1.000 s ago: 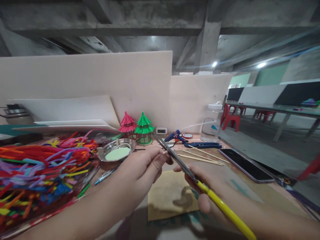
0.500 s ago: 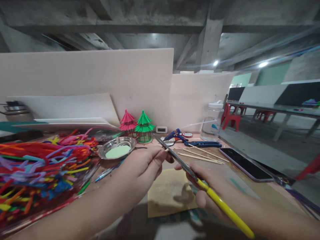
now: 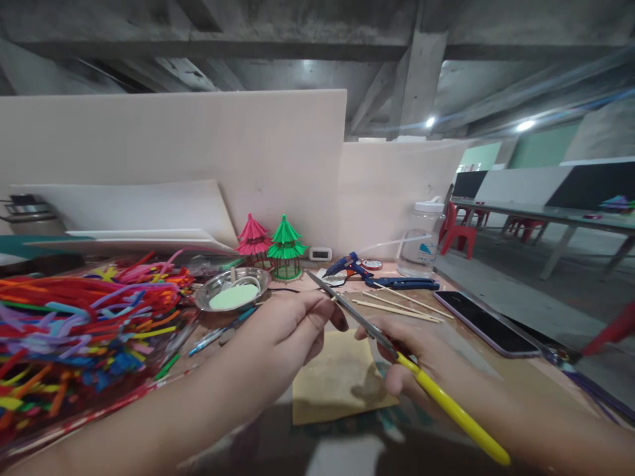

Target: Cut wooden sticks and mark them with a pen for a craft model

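Observation:
My right hand (image 3: 411, 360) grips yellow-handled scissors (image 3: 397, 354), their metal blades pointing up and left. My left hand (image 3: 292, 327) is pinched on a thin wooden stick (image 3: 334, 298) whose tip shows right beside the blades. Both hands hover over a brown card square (image 3: 332, 390) on the table. More wooden sticks (image 3: 397, 306) lie just beyond the hands.
A heap of coloured pipe cleaners (image 3: 79, 324) fills the left. A metal dish (image 3: 231, 291), pink (image 3: 253, 238) and green (image 3: 285, 244) miniature pavilions, a blue glue gun (image 3: 347, 264), a plastic jar (image 3: 421, 241) and a phone (image 3: 489, 324) sit around. White boards stand behind.
Both hands hold the same grips and have drifted slightly; the view tilted up a little. The scissors stay against the stick.

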A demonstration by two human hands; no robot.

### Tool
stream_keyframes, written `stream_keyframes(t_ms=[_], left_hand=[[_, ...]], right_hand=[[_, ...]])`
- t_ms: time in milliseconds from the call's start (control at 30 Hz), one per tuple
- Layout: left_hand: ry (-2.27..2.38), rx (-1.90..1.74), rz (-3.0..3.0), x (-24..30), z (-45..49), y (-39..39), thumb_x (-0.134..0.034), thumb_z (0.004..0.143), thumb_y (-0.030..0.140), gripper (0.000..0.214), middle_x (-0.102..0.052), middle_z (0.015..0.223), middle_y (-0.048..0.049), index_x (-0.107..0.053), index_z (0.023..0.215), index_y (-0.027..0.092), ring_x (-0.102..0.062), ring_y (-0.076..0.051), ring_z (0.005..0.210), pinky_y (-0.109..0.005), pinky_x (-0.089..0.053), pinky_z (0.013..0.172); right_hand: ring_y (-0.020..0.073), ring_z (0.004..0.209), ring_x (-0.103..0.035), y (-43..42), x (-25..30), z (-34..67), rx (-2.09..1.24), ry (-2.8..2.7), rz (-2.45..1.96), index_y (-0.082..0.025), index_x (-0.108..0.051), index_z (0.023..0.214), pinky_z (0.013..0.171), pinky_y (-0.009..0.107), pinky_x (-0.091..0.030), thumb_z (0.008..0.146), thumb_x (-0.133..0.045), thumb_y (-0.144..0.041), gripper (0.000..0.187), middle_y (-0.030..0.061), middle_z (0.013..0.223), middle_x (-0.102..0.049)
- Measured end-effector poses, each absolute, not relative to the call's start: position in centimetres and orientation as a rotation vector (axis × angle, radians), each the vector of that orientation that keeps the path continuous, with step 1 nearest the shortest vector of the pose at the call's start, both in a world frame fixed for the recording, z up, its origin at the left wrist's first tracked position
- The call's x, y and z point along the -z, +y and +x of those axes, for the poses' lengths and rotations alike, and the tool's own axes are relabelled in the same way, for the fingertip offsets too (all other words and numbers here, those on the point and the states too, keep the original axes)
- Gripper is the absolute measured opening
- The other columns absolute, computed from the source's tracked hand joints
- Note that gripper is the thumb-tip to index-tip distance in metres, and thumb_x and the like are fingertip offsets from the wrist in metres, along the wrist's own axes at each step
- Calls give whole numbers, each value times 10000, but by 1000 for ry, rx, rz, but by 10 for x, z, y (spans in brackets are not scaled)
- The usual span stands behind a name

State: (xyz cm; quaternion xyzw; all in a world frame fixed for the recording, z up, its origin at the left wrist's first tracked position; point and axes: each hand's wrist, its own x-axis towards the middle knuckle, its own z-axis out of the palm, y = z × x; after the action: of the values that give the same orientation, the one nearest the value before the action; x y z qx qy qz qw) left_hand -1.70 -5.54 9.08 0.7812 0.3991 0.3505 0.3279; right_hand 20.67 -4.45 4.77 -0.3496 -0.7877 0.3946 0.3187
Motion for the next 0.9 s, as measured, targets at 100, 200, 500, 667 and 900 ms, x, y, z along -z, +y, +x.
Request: stream_keyframes(t_ms=[100, 200, 500, 667, 900], left_hand=[[1049, -897, 1979, -89, -17, -55, -362, 1010, 336, 329, -394, 567, 64, -629, 879, 195, -367, -112, 519, -241, -281, 494], [1040, -888, 1950, -87, -17, -52, -380, 1013, 368, 335, -403, 561, 67, -614, 859, 185, -355, -108, 508, -246, -288, 503], [958, -897, 1992, -88, -21, -46, -392, 1040, 472, 397, -498, 700, 39, -575, 828, 190, -432, -102, 615, -244, -360, 612], [859, -940, 1962, -93, -19, -45, -404, 1040, 425, 369, -492, 723, 28, -561, 803, 189, -458, -115, 666, -247, -378, 645], [946, -989, 1972, -93, -20, -44, -447, 1008, 454, 361, -518, 729, 16, -620, 824, 195, -456, -127, 661, -245, -376, 619]], right_hand=[[220, 727, -630, -42, -48, 207, -971, -2090, -989, -229, -702, 1011, 643, 316, -538, 773, -706, -409, 298, 24, 814, -697], [186, 669, -570, -39, -47, 208, -794, -2118, -1076, -208, -703, 918, 582, 277, -475, 770, -727, -405, 248, 8, 744, -653], [186, 678, -545, -34, -48, 211, -624, -2151, -978, -223, -652, 942, 606, 288, -467, 857, -622, -399, 198, 9, 755, -612], [227, 773, -610, -4, -49, 230, -483, -2158, -1042, -210, -666, 1127, 693, 321, -484, 863, -628, -489, 386, 46, 879, -685], [252, 763, -636, 44, -53, 272, -74, -2361, -1435, -221, -701, 875, 620, 293, -396, 813, -708, -528, 313, 42, 827, -719]])
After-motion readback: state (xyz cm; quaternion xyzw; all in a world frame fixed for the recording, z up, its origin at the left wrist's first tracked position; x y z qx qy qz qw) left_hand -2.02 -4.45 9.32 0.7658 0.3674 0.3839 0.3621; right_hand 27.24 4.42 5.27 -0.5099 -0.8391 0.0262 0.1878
